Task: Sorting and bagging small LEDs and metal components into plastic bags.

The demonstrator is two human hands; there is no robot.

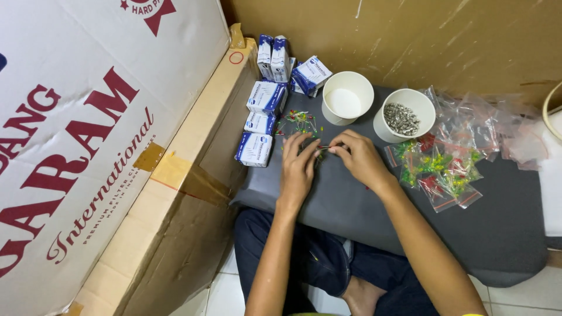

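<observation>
The fingertips of both hands meet over the middle of the grey cushion [374, 216], which lies across the person's lap. The right hand [362, 159] has thumb and forefinger pinched on a small component [324, 148] with a red tip; its remaining fingers are curled inward. The left hand [297, 167] lies palm-down just beside it, fingers extended and slightly spread, with the fingertips touching the cushion at the near end of the same component (whether they grip it cannot be determined from this view).

Directly beyond the fingertips lies a loose pile of LEDs [298, 122], red and green, resting on the cushion.

Beyond the pile stand two white paper cups. The nearer-left empty cup [348, 97] shows only its white base. The cup of metal parts [405, 114], to its right, contains small grey metallic pieces.

To the right of the right hand lies a heap of small clear bags [445, 169]; several hold red, green or yellow parts, others farther right appear empty.

Left of the hands, small blue-and-white boxes [264, 111] are stacked along the cushion edge, against a large cardboard carton [88, 146] sealed with tape. A brown wall [410, 35] closes the far side.
</observation>
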